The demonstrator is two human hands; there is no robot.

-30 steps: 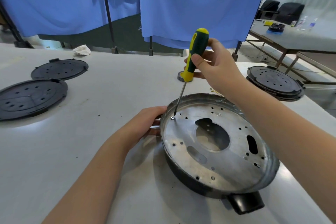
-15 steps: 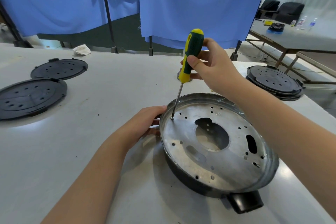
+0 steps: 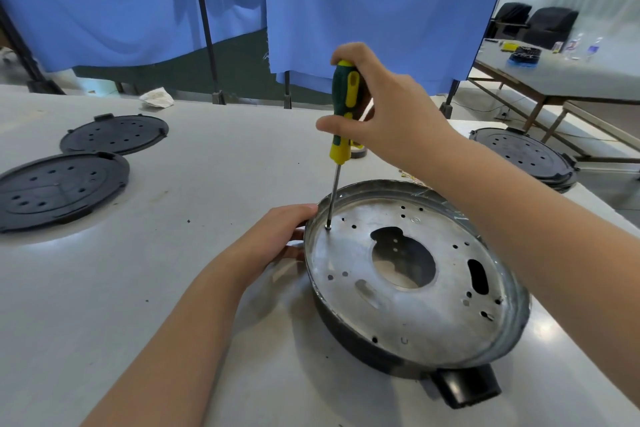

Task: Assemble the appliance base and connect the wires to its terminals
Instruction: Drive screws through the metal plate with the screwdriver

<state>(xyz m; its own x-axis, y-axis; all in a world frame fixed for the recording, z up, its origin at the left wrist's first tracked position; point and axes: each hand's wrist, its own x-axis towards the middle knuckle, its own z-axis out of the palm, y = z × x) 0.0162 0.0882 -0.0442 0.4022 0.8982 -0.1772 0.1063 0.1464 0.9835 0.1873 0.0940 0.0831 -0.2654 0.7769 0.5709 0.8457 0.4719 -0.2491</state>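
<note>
round silvery base [image 3: 415, 308], holed; right hand [image 3: 388, 114] grips screwdriver [image 3: 341, 111], left hand [image 3: 273, 239] seemingly clasps rim.

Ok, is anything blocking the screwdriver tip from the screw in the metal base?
Nothing visible. The right hand holds the screwdriver upright with its tip already on the screw, while the left hand grips the base rim beside it.

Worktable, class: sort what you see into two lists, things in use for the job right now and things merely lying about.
In use: metal base; screwdriver; screw; right hand gripping the handle; left hand steadying the rim.

Lying about: two black plates on the left; black plate stack; crumpled rag; tape roll.
</note>
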